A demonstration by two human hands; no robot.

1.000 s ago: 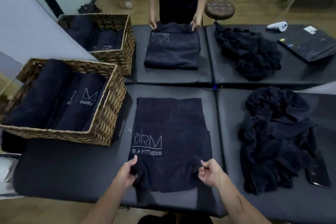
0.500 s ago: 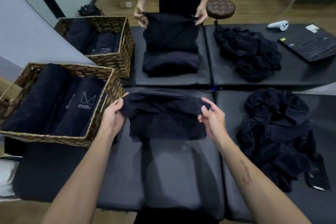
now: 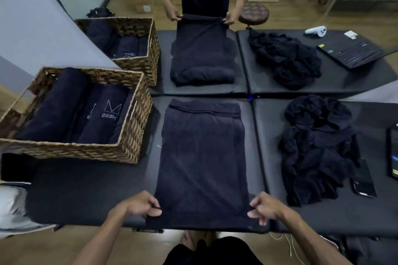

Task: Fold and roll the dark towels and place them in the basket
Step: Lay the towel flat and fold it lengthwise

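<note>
1. the towel lies flat on the worktop, just right of the basket, its near edge at the worktop's front
2. left hand and right hand each pinch a near corner; each grip is closed on cloth
3. judgement: this is the start of the roll
4. keep both corners level, pull out slack, and turn the edge over tightly and evenly
5. a loose or skewed first turn would likely cone the roll

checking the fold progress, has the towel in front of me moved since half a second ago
Yes. The towel, then bunched up level with the near basket, now lies spread flat toward the table's near edge, both hands pinching its near corners.
</note>
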